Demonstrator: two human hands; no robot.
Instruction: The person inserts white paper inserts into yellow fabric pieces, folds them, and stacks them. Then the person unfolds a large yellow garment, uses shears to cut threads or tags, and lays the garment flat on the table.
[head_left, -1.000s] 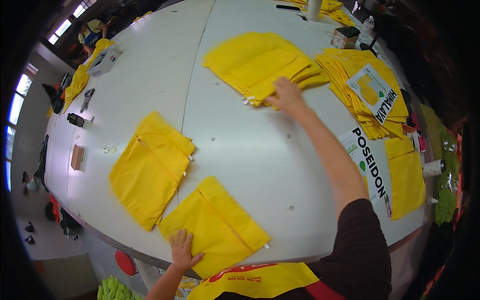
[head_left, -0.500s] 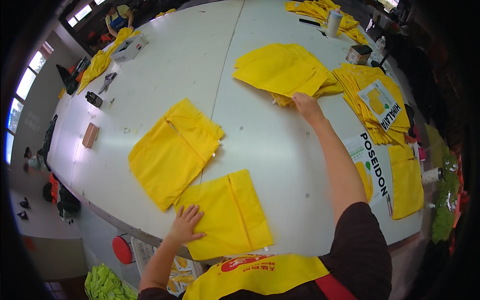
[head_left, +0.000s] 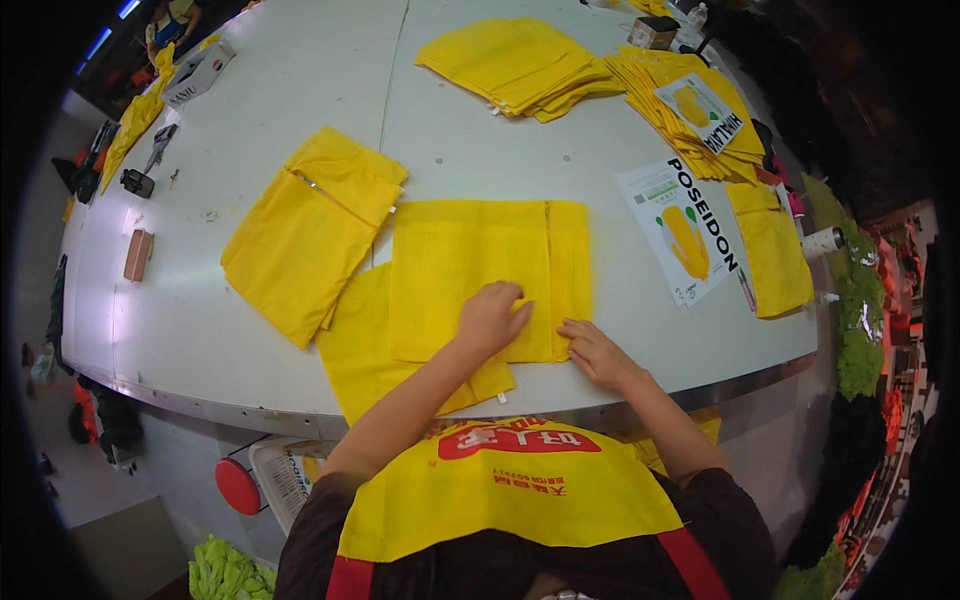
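A flat yellow zip pouch (head_left: 470,240) lies squarely in front of me, its zipper running near the right side. My left hand (head_left: 490,322) rests on its lower middle, the thumb apart from loosely bent fingers, with nothing held. At the pouch's lower right corner, my right hand (head_left: 600,355) has its fingers closed on the edge. Partly covered by this pouch is another yellow pouch (head_left: 365,345), a white tag at its lower corner. More yellow pouches (head_left: 300,240) lie overlapping to the left, a zipper across the top one.
Beyond my hands is a yellow pouch stack (head_left: 510,65); another stack (head_left: 690,140) stands far right beneath a printed card. Printed sheets (head_left: 670,235) and a small yellow pouch (head_left: 775,255) lie right. A small brown box (head_left: 139,255) stands left, and a red stool (head_left: 238,487) is below the table.
A pouch from the far stack now lies before me, over the lower one. My right hand has come back from the stack; my left has moved right onto this pouch. The view has shifted.
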